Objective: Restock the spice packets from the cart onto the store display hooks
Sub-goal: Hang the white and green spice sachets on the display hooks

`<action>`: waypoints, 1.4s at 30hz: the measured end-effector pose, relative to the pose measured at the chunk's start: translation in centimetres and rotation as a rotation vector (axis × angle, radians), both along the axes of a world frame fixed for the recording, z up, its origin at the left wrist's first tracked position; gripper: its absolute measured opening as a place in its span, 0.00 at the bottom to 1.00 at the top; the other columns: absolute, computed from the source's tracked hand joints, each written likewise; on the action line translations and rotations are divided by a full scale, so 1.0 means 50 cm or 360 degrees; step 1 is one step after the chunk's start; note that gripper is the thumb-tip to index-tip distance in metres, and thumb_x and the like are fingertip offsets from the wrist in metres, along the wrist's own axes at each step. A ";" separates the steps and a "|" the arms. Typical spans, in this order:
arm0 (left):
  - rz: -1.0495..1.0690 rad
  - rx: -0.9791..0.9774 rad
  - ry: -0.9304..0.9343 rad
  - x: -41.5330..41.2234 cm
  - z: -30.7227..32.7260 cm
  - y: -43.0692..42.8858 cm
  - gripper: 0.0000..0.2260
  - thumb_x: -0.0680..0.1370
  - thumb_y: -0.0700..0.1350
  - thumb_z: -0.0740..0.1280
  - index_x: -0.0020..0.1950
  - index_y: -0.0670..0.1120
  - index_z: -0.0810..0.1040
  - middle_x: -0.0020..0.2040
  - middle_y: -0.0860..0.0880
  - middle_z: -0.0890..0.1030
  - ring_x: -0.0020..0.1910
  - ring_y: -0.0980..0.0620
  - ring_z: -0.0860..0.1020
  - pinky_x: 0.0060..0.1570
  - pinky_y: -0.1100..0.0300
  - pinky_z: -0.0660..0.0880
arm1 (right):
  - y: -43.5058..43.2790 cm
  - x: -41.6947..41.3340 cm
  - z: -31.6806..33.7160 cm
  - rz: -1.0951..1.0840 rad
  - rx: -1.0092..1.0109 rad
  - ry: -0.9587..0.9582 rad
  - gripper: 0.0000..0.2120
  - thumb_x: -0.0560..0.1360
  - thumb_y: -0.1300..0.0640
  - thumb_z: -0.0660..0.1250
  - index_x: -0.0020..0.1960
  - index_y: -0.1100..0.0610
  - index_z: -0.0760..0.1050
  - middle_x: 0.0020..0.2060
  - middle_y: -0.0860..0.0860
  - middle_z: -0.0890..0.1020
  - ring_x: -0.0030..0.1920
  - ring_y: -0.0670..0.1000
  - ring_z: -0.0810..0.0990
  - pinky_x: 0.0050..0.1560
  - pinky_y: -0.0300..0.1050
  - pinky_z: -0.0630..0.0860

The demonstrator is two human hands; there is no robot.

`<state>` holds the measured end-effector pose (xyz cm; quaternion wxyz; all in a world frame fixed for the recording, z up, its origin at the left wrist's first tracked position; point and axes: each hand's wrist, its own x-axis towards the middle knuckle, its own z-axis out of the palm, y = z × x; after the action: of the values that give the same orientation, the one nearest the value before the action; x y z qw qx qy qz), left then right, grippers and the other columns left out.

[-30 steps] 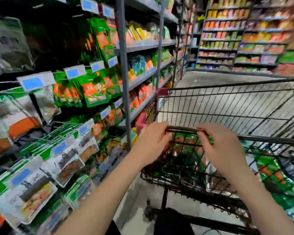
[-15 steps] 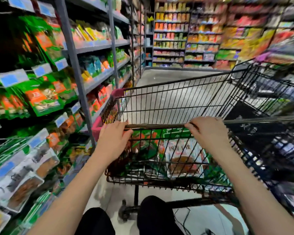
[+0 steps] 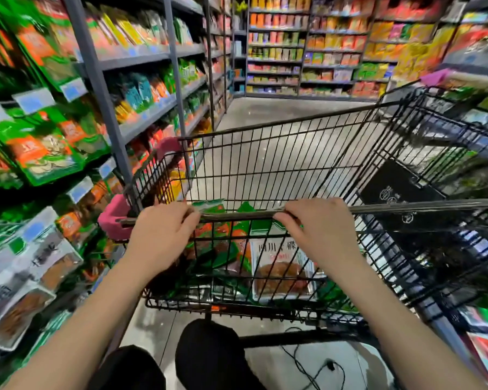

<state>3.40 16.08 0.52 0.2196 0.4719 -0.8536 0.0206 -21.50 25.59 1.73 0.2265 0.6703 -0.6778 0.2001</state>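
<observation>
A black wire shopping cart [image 3: 293, 153] stands in the aisle in front of me. My left hand [image 3: 161, 235] grips the left part of its handle bar [image 3: 237, 216], and my right hand [image 3: 321, 229] grips the bar further right. Inside the basket lie spice packets, green and orange ones [image 3: 223, 249] and a clear one with white label and brown contents [image 3: 282, 268]. On my left, display hooks carry hanging spice packets [image 3: 43, 153] with blue price tags [image 3: 34, 100].
Grey shelving [image 3: 152, 114] full of packets runs along the left side of the aisle. More stocked shelves [image 3: 307, 52] close the far end and line the right. A black cable [image 3: 316, 370] lies on the floor by my feet. Pink bumpers [image 3: 112, 218] cap the cart's corners.
The cart has swung to the right, away from the left display, and now points down the aisle. Both hands have stayed on the handle bar.
</observation>
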 end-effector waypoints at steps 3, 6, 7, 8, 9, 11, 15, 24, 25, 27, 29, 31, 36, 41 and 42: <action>-0.0034 0.0133 0.0020 -0.002 0.016 0.010 0.20 0.79 0.60 0.48 0.35 0.51 0.67 0.32 0.53 0.71 0.41 0.43 0.78 0.40 0.51 0.68 | 0.001 0.002 0.001 0.0004 0.0038 0.0054 0.21 0.77 0.39 0.49 0.34 0.47 0.70 0.26 0.42 0.67 0.27 0.48 0.70 0.39 0.45 0.67; -0.0037 0.0400 -0.0120 -0.018 0.040 0.007 0.19 0.83 0.56 0.51 0.51 0.49 0.78 0.53 0.47 0.81 0.60 0.45 0.76 0.55 0.54 0.68 | 0.012 -0.002 0.023 0.0089 0.0125 0.0057 0.19 0.77 0.40 0.52 0.38 0.48 0.75 0.27 0.43 0.71 0.28 0.48 0.73 0.33 0.41 0.62; -0.0028 0.0524 -0.0182 -0.023 0.045 -0.002 0.21 0.82 0.57 0.50 0.62 0.48 0.77 0.64 0.48 0.78 0.65 0.47 0.73 0.61 0.57 0.66 | 0.014 -0.008 0.034 0.0125 0.0259 0.0034 0.19 0.77 0.40 0.51 0.40 0.48 0.75 0.29 0.43 0.72 0.31 0.47 0.73 0.31 0.42 0.63; -0.0050 0.0654 -0.0230 -0.032 0.053 -0.011 0.25 0.81 0.59 0.49 0.68 0.48 0.74 0.69 0.49 0.73 0.68 0.49 0.70 0.65 0.59 0.63 | 0.016 -0.015 0.049 0.0178 0.0432 -0.0048 0.20 0.78 0.39 0.49 0.44 0.48 0.75 0.32 0.43 0.74 0.34 0.46 0.73 0.33 0.43 0.66; -0.0087 0.0781 -0.0251 -0.043 0.060 -0.025 0.28 0.80 0.62 0.47 0.71 0.49 0.71 0.72 0.50 0.71 0.70 0.50 0.68 0.68 0.60 0.61 | 0.017 -0.021 0.065 0.0245 0.0591 -0.0158 0.21 0.78 0.39 0.49 0.48 0.48 0.77 0.35 0.44 0.77 0.36 0.45 0.74 0.36 0.44 0.71; -0.0174 0.0990 -0.0338 -0.079 0.074 -0.055 0.30 0.79 0.64 0.45 0.74 0.51 0.67 0.75 0.52 0.66 0.73 0.52 0.64 0.71 0.60 0.57 | 0.011 -0.039 0.097 0.0341 0.0858 -0.0387 0.21 0.79 0.40 0.51 0.52 0.50 0.79 0.38 0.46 0.81 0.36 0.44 0.76 0.44 0.47 0.75; -0.0351 0.1177 -0.0585 -0.164 0.083 -0.129 0.20 0.82 0.57 0.56 0.71 0.52 0.69 0.70 0.54 0.70 0.68 0.53 0.69 0.67 0.60 0.62 | -0.048 -0.105 0.148 0.0374 0.1292 -0.0587 0.23 0.77 0.38 0.56 0.46 0.54 0.80 0.38 0.51 0.83 0.35 0.50 0.78 0.44 0.50 0.76; -0.0558 0.1040 -0.1378 -0.332 -0.028 -0.280 0.31 0.79 0.55 0.63 0.79 0.48 0.55 0.78 0.47 0.58 0.75 0.47 0.61 0.71 0.53 0.61 | -0.305 -0.258 0.015 -0.0194 0.2069 -0.0118 0.18 0.78 0.44 0.61 0.35 0.53 0.72 0.31 0.49 0.76 0.34 0.51 0.75 0.44 0.43 0.76; -0.0569 0.1047 -0.1419 -0.338 -0.041 -0.292 0.33 0.79 0.56 0.64 0.79 0.50 0.53 0.78 0.48 0.57 0.76 0.47 0.59 0.73 0.50 0.60 | -0.318 -0.264 -0.014 -0.0262 0.2179 -0.0162 0.18 0.78 0.44 0.62 0.34 0.53 0.70 0.30 0.49 0.74 0.32 0.50 0.74 0.45 0.45 0.77; -0.0587 0.1051 -0.1492 -0.344 -0.068 -0.307 0.34 0.78 0.57 0.64 0.79 0.52 0.51 0.79 0.49 0.52 0.77 0.46 0.55 0.74 0.47 0.57 | -0.330 -0.269 -0.063 -0.0297 0.2329 -0.0180 0.23 0.80 0.43 0.59 0.32 0.57 0.67 0.30 0.51 0.71 0.31 0.50 0.72 0.45 0.46 0.78; -0.0611 0.1103 -0.1545 -0.345 -0.094 -0.318 0.34 0.79 0.57 0.62 0.80 0.51 0.47 0.80 0.49 0.48 0.78 0.46 0.50 0.74 0.47 0.53 | -0.332 -0.274 -0.106 -0.0331 0.2248 -0.0165 0.24 0.79 0.41 0.59 0.38 0.60 0.74 0.37 0.55 0.76 0.38 0.54 0.76 0.48 0.46 0.76; -0.0620 0.1204 -0.1538 -0.344 -0.115 -0.327 0.35 0.80 0.57 0.60 0.80 0.49 0.44 0.80 0.48 0.44 0.78 0.46 0.48 0.75 0.49 0.50 | -0.325 -0.294 -0.154 -0.0402 0.2080 -0.0332 0.24 0.77 0.40 0.63 0.54 0.63 0.77 0.51 0.57 0.81 0.49 0.55 0.79 0.53 0.47 0.76; -0.0581 0.1241 -0.1483 -0.353 -0.143 -0.335 0.35 0.81 0.58 0.58 0.80 0.47 0.43 0.80 0.47 0.44 0.78 0.46 0.50 0.75 0.48 0.53 | -0.319 -0.315 -0.192 -0.0499 0.1529 -0.0831 0.15 0.73 0.46 0.71 0.39 0.53 0.68 0.39 0.51 0.73 0.39 0.51 0.72 0.33 0.43 0.67; -0.0556 0.1264 -0.1447 -0.359 -0.149 -0.340 0.33 0.81 0.59 0.56 0.80 0.48 0.45 0.80 0.51 0.45 0.78 0.47 0.52 0.74 0.51 0.55 | -0.301 -0.278 -0.213 -0.0381 0.1342 -0.1649 0.20 0.72 0.48 0.72 0.59 0.56 0.73 0.52 0.49 0.79 0.51 0.49 0.78 0.46 0.41 0.73; -0.0553 0.1281 -0.1430 -0.358 -0.150 -0.343 0.33 0.81 0.59 0.57 0.80 0.47 0.46 0.80 0.51 0.46 0.78 0.47 0.52 0.74 0.52 0.55 | -0.293 -0.270 -0.221 -0.0353 0.1333 -0.1703 0.22 0.72 0.50 0.73 0.62 0.55 0.72 0.55 0.48 0.79 0.53 0.48 0.78 0.48 0.38 0.73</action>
<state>-14.49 -1.08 -6.98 -0.3555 0.3173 -0.8676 -0.1421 -35.02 10.92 -9.34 -0.3985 0.4370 -0.7811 0.2004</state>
